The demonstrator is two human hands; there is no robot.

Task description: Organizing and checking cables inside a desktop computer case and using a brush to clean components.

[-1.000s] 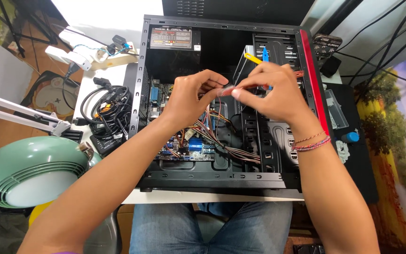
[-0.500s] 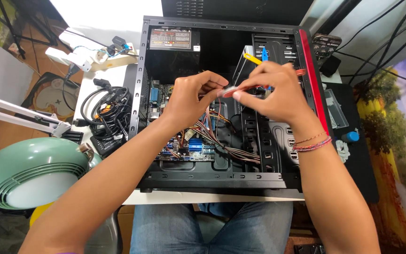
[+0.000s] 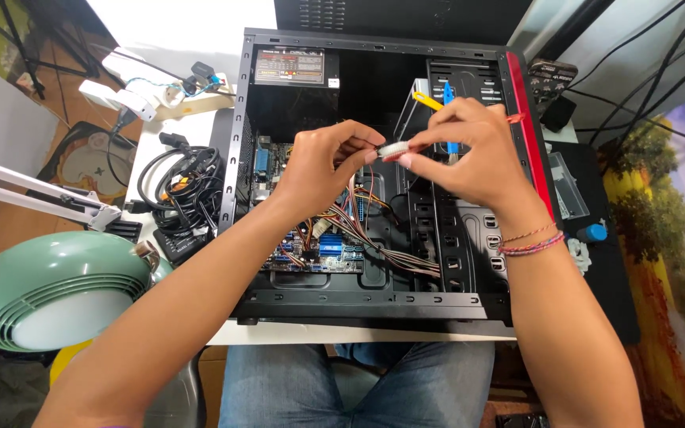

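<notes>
A: Setting? White desk (image 3: 184, 127), open black computer case (image 3: 374, 301) lying flat on it, green desk lamp (image 3: 49, 285) near left, coiled black cables (image 3: 180, 194) left of the case.

B: Object: small white plug connector (image 3: 392, 149), blocky, held above the middle of the case.

A: Hands? Left hand (image 3: 319, 170) pinches its left end, fingertips pressed together; right hand (image 3: 469, 150) pinches the right end, wrist bent down.

B: Since half a second ago: both hands sit slightly lower, and the connector shows more clearly between them.
</notes>
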